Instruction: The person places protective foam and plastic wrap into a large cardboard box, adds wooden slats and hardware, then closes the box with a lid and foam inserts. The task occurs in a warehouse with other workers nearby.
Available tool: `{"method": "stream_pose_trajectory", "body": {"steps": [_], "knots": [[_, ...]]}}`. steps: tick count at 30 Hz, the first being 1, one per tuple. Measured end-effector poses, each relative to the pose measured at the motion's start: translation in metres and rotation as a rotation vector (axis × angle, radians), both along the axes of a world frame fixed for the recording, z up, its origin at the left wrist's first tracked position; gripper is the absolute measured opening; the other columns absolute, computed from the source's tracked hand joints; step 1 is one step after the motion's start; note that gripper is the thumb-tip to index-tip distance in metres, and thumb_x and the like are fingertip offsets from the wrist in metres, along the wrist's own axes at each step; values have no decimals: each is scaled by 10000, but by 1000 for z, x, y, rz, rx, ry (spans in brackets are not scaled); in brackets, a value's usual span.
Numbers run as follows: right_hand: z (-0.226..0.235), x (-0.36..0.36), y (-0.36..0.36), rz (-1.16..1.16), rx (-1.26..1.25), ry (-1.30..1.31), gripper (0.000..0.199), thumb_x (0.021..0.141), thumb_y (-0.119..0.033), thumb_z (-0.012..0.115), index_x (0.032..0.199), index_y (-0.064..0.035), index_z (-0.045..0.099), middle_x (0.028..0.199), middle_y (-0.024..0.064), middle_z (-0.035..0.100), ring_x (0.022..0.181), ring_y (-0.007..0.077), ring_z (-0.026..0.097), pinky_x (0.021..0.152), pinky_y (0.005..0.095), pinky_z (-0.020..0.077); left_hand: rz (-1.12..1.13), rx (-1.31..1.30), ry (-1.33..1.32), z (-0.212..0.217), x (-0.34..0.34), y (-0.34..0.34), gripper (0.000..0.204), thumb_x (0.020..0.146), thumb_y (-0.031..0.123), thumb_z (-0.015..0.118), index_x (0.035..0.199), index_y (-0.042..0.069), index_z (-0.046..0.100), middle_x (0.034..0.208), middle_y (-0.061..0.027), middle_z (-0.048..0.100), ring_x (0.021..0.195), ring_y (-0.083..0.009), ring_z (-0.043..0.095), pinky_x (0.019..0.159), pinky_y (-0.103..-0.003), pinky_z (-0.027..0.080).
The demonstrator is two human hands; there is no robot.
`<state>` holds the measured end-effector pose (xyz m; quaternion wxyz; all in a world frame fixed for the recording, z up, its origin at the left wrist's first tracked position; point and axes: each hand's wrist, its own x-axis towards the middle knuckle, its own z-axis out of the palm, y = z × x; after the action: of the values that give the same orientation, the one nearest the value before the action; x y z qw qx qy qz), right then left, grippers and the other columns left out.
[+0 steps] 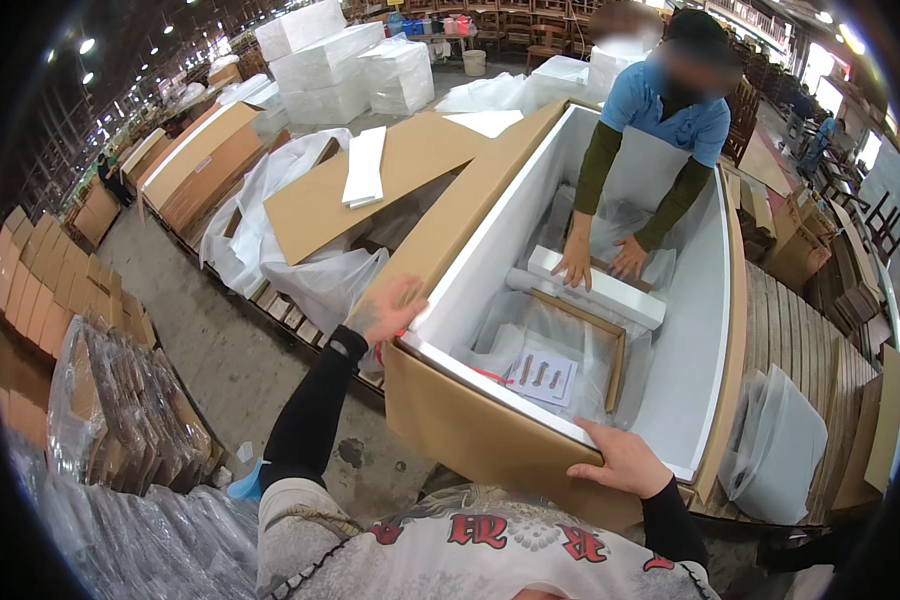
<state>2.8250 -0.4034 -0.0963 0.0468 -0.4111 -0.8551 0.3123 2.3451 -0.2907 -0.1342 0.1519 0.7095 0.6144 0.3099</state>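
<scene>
A large brown carton [530, 455] lined with white foam boards [710, 300] stands open before me. My left hand [388, 310] lies on its near left corner, fingers stretched over the rim, beside a bit of red strap. My right hand [625, 462] grips the near wall, with fingers over the top edge and thumb outside. Inside lie a wooden frame [615, 365] under clear wrap, a white foam bar [610, 292], and a white sheet with hardware pictures [543, 377]. Across the carton, a person in a blue shirt [705, 130] has both hands on or beside the foam bar.
Left of the carton, a flat cardboard sheet [410, 165] with white foam strips [364, 165] lies over plastic wrap. Wrapped bundles [120, 420] stand at the lower left. Slatted wooden boards [785, 330] and foam sheets [775, 445] are on the right. White wrapped blocks [320, 75] stand behind.
</scene>
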Motion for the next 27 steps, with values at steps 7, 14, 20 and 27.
{"method": "stream_pose_trajectory", "body": {"steps": [7, 14, 20, 27], "knots": [[14, -20, 2, -175, -18, -82, 586, 934, -526, 620, 1288, -60, 615, 1017, 233, 704, 964, 416, 673, 847, 477, 526, 435, -65, 48, -25, -104, 97, 636, 856, 473, 700, 1269, -2, 609, 1264, -234, 655, 1219, -363, 611, 1027, -419, 487], [-29, -65, 10, -780, 151, -153, 359, 946, -366, 584, 1108, -76, 723, 805, 197, 710, 793, 423, 680, 731, 510, 523, 667, -375, 187, -55, -212, 265, 1131, 715, 647, 764, 1522, -16, 331, 1481, -294, 472, 1348, -441, 493, 1111, -513, 415], [-30, -74, 14, -983, 178, -127, 224, 866, -194, 657, 995, -36, 749, 656, 136, 656, 625, 287, 658, 602, 392, 529, 826, -469, 297, -108, -270, 392, 1393, 640, 809, 737, 1630, 91, 70, 1653, -277, 145, 1500, -523, 178, 1142, -720, 230], [-28, -78, 13, -1076, 50, -183, 228, 850, -156, 639, 989, -9, 743, 765, 154, 676, 708, 244, 653, 602, 348, 566, 857, -590, 403, -144, -294, 456, 1457, 583, 888, 701, 1644, 170, 7, 1661, -295, 80, 1507, -555, 101, 1166, -716, 171]]}}
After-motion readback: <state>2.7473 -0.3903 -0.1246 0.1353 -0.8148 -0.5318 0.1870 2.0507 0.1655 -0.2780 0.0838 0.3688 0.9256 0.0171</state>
